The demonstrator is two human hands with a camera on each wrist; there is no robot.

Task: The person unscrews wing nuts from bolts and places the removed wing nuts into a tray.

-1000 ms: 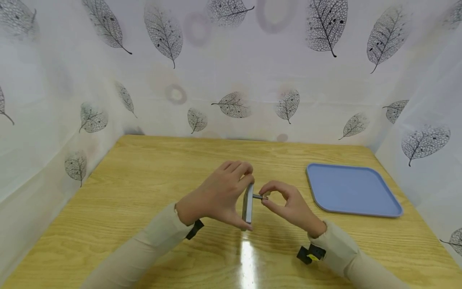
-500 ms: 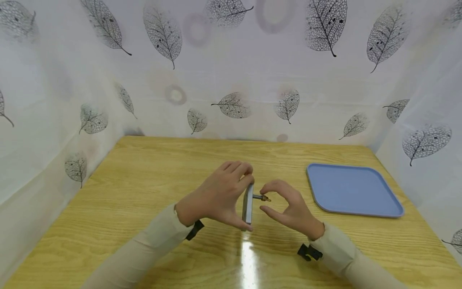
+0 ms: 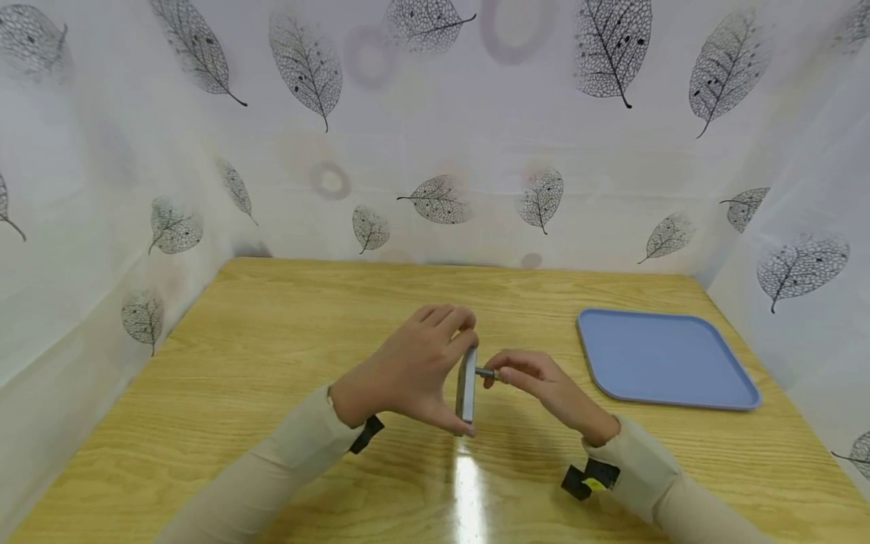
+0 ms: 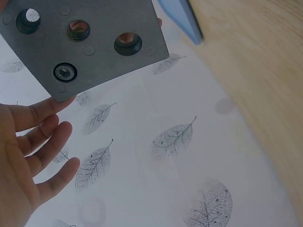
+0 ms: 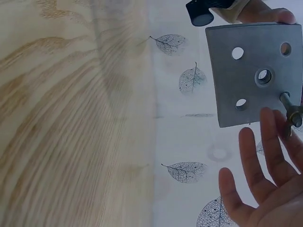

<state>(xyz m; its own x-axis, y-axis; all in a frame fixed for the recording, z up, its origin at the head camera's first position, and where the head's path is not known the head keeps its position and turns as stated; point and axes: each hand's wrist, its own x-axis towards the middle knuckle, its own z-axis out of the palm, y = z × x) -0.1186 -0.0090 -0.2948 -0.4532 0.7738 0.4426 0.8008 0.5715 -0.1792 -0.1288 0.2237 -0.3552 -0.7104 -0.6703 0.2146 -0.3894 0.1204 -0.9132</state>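
My left hand grips a grey metal plate by its top and bottom edges, holding it upright above the table. Several round holes pierce the plate, as the right wrist view shows. Through one corner hole passes a bolt; its socket head sits in a recess on the other face. A brass-coloured wing nut is on the bolt's shank, apart from the plate. My right hand pinches around the wing nut, its thumb out of sight in the right wrist view.
A blue tray lies on the right side of the wooden table. Leaf-printed white sheeting encloses the back and sides. Dark wrist-camera mounts show on both sleeves.
Half a second ago my right thumb and finger were spread away from the wing nut; now they are back around it. My left hand and the plate have stayed almost still.
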